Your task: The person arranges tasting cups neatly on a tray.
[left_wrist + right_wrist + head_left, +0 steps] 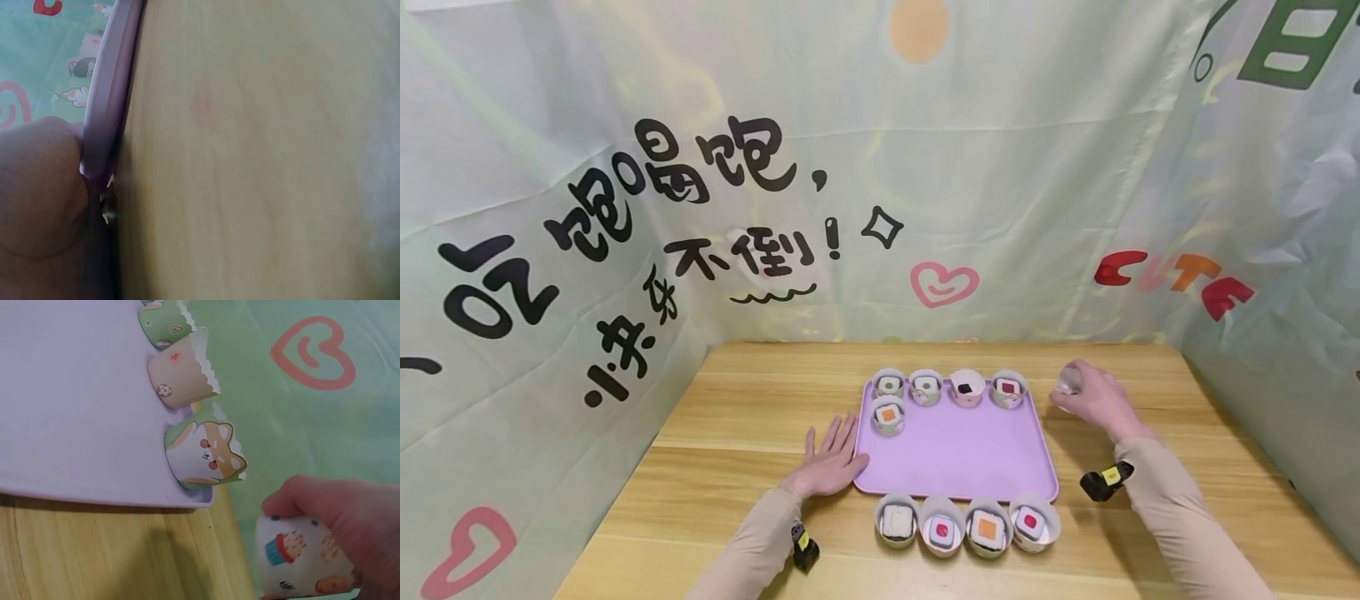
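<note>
Five cups (888, 429) on tray (955, 460), seemingly placed; four cups (988, 551) past its near edge likely remain. Right hand (1101, 405) grips a tenth cup (303, 559); left hand (829, 467), fingers spread.

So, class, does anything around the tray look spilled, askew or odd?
Nothing visible looks spilled. One oddity: the near row's leftmost cup holds a piece with a plain white top, while the row's other pieces show coloured centres.

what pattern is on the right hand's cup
White paper cup with a cupcake print among others; clearest in right wrist view.
</note>
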Demonstrator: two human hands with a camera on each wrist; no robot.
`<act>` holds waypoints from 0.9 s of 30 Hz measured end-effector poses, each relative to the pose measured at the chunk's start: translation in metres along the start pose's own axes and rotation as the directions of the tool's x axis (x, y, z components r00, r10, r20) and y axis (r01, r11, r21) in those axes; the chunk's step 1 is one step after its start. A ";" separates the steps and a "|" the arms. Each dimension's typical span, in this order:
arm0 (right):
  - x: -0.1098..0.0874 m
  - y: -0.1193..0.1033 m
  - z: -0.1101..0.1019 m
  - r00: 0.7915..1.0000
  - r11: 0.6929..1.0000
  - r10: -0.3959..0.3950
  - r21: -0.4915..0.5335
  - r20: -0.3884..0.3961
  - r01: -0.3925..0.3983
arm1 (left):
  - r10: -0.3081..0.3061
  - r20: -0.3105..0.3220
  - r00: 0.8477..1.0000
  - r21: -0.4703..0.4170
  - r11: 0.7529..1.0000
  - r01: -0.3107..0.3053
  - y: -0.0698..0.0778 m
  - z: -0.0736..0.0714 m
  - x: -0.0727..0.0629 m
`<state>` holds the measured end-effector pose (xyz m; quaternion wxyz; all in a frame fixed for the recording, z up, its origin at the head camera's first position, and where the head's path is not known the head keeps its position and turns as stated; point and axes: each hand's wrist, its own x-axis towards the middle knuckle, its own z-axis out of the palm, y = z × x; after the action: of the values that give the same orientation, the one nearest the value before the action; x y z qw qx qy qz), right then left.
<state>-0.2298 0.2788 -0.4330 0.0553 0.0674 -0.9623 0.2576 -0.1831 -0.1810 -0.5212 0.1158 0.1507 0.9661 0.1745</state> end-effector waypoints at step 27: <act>-0.001 -0.034 0.013 0.987 0.993 -0.115 0.015 -0.114 0.118 | -0.010 0.012 1.000 0.017 1.000 0.010 -0.005 0.004 0.004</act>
<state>-0.2243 0.2427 -0.4277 0.1238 0.1096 -0.9491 0.2680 -0.1873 -0.1826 -0.5270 0.1211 0.1481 0.9676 0.1651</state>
